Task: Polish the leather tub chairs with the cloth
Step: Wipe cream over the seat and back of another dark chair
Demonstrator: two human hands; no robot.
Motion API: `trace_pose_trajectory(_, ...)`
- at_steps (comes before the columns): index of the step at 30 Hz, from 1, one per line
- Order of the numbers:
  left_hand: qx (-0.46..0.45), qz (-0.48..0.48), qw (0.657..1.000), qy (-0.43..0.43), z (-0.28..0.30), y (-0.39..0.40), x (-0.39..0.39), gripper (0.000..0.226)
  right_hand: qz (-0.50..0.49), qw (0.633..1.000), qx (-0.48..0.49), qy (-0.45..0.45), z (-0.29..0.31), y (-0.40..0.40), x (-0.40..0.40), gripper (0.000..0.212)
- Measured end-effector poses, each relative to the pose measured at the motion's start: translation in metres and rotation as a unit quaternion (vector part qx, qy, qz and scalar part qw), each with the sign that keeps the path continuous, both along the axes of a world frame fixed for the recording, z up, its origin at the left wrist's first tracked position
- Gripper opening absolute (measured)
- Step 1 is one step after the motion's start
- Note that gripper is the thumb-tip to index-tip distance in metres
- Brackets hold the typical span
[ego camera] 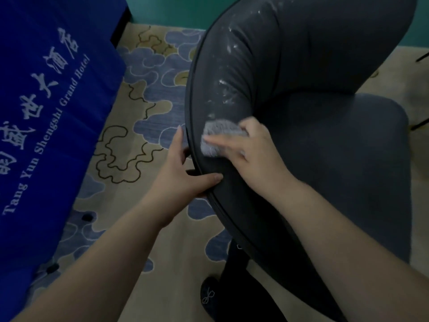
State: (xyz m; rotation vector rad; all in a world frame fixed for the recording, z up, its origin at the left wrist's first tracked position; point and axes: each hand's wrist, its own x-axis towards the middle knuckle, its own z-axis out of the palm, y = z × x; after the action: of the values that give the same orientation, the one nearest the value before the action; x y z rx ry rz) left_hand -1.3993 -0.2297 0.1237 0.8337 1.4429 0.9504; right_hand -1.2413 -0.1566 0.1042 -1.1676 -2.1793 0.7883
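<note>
Right hand (250,147) is flat on the grey cloth (216,140), fingers straight, pressing it onto the top of the dark leather chair (325,135) armrest just inside the piped edge, while the left hand (185,168) steadies that same rim, thumb hooked over the top and fingers down the outer side. White smears (227,89) run up the padded roll just above the cloth, so I'd say they're next. Keep the pressure even, rub small overlapping circles up into them, and let the left hand brace the chair so it doesn't shift on the patterned carpet (139,126).
</note>
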Motion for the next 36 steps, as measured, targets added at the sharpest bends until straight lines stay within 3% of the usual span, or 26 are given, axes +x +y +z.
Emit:
trace_pose_trajectory(4,-0.001,-0.019,1.000,0.011,0.001,0.023,-0.016,0.111,-0.030,0.999,0.006,0.012,0.004,0.044,-0.028,0.039)
trace_pose_trajectory(10,-0.005,-0.081,0.995,0.051,0.010,0.056,-0.029,0.112,-0.002,0.999,0.020,0.038,-0.007,0.005,0.005,0.031)
trace_pose_trajectory(16,-0.042,-0.099,0.994,0.026,0.016,0.073,-0.036,0.121,-0.074,0.997,0.028,0.001,0.003,0.109,-0.035,0.036)
trace_pose_trajectory(22,-0.034,-0.124,0.990,0.050,0.019,0.101,-0.044,0.121,-0.036,0.994,-0.005,0.103,-0.015,0.044,-0.008,0.033)
trace_pose_trajectory(28,-0.038,-0.154,0.985,0.071,0.017,0.132,-0.053,0.125,-0.104,0.993,0.037,0.045,-0.006,0.123,-0.038,0.035)
trace_pose_trajectory(32,-0.022,-0.175,0.979,0.100,0.016,0.155,-0.058,0.125,-0.122,0.987,-0.012,0.102,-0.016,0.116,-0.031,0.034)
trace_pose_trajectory(36,-0.015,-0.213,0.969,0.126,0.023,0.176,-0.064,0.126,-0.204,0.951,-0.158,0.170,-0.037,0.069,0.008,0.037)
